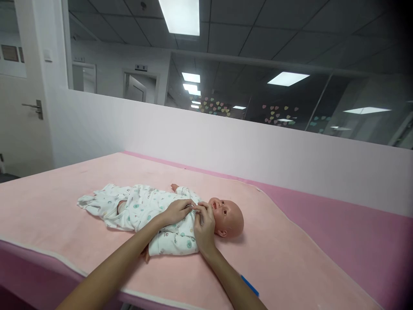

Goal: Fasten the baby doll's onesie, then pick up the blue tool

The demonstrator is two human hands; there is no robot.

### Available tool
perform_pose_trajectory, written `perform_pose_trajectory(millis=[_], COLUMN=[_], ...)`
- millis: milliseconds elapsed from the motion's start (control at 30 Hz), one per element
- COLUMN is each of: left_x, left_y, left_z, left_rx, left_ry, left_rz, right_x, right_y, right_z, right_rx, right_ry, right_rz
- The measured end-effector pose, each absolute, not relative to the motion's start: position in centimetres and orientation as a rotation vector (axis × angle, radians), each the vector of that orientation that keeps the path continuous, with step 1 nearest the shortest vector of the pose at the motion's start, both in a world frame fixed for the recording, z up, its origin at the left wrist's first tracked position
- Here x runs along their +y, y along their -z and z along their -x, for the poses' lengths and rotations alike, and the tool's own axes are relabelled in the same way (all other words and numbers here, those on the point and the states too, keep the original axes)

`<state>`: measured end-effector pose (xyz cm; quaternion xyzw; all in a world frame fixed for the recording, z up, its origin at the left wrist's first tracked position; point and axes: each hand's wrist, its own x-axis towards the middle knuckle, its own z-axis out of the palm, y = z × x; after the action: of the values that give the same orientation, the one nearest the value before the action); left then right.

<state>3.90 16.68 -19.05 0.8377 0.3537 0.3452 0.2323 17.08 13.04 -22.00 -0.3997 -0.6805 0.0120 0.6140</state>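
Far left, I see a framed plaque (9,53) behind the door (24,129), too small for me to read; so is the sign (141,67) above the doorway farther along. Next, the doll (151,202) lies face up on the pink mat (284,267), in a white outfit (176,242) with greenish prints. I have the left hand (178,211) on its chest, fingers bent narrow; the right hand (204,226), curled just as narrow, meets it below the chin. I can't tell whether they pinch fabric. The bald head (232,217) follows, then a blue strip (250,286) near the right forearm.
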Motion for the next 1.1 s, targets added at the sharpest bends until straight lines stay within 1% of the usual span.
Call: perform_pose_trajectory(millis=[467,767,1100], left_x=[16.53,16.46,15.89], left_y=[19.3,19.12,18.67], left_z=[-4.01,-4.07,-3.82], left_rx=[0.969,0.97,0.779], left_ry=[-1.029,-0.994,-1.104], left_rz=[-2.347,-2.343,-2.181], right_x=[13.12,12.9,13.13], right_y=[22.17,21.91,22.11], right_z=[-16.99,-17.03,-17.34], right_rx=[-1.494,-1.512,-1.527], right_ry=[0.011,0.021,-0.064], right_rz=[0.907,0.886,0.89])
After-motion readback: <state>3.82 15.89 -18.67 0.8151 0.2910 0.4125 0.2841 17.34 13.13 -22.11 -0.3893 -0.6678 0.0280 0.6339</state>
